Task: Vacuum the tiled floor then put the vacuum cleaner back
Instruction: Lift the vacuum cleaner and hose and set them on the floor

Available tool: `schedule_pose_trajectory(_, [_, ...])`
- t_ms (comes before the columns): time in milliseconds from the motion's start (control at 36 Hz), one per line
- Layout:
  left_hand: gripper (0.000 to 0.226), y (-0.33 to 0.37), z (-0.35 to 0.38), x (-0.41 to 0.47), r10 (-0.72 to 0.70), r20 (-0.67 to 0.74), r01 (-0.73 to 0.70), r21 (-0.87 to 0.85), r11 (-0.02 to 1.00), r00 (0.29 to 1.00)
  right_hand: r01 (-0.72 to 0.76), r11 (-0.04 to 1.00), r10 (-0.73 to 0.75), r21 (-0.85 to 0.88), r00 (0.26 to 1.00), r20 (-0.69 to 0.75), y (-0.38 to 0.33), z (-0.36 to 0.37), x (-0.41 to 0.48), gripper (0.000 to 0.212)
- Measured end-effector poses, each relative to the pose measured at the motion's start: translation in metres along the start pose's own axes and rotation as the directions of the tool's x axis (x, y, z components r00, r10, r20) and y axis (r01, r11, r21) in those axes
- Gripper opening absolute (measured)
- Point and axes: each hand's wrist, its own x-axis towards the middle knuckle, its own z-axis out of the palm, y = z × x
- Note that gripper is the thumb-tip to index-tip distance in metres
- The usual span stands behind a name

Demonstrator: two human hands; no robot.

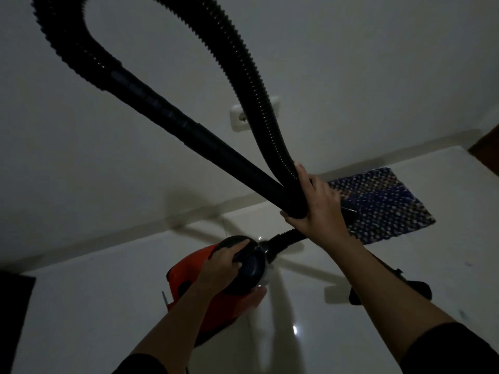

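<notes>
A small red vacuum cleaner with a black front cap hangs low over the white tiled floor. My left hand is closed around its black top handle. My right hand grips the black ribbed hose and the smooth black wand together where they cross. The hose loops up past the top edge and comes back down into the vacuum's front. The black floor nozzle shows beyond my right forearm, close to the floor.
A white wall fills the upper view, with a socket partly behind the hose. A blue patterned mat lies on the floor by the wall. A dark object sits at the lower left edge; a brown one stands at the right edge.
</notes>
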Motion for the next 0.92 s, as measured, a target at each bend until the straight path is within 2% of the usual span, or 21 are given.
schedule_pose_trajectory(306, [0.065, -0.108, 0.071, 0.08, 0.111, 0.001, -0.111, 0.014, 0.994, 0.994, 0.129, 0.992, -0.128, -0.013, 0.988, 0.085, 0.035, 0.151, -0.011, 0.111])
schedule_pose_trajectory(417, [0.066, -0.132, 0.089, 0.1, 0.148, -0.015, -0.146, 0.067, 0.987, 0.989, 0.132, 0.991, -0.132, -0.005, 0.99, 0.047, 0.048, 0.189, -0.022, 0.111])
schedule_pose_trajectory(611, [0.063, -0.162, 0.103, 0.118, 0.224, 0.052, -0.227, 0.074, 0.971, 0.973, 0.133, 0.987, -0.131, 0.095, 0.991, -0.023, 0.064, 0.217, -0.031, 0.112])
schedule_pose_trajectory(778, [0.065, -0.185, 0.107, 0.12, 0.205, 0.064, -0.205, -0.006, 0.979, 0.977, 0.119, 0.993, -0.118, 0.008, 0.993, -0.016, 0.058, 0.231, -0.036, 0.106])
schedule_pose_trajectory(917, [0.062, -0.188, 0.109, 0.121, 0.225, 0.02, -0.224, -0.051, 0.973, 0.974, 0.12, 0.993, -0.121, -0.014, 0.992, -0.043, 0.05, 0.239, -0.034, 0.108])
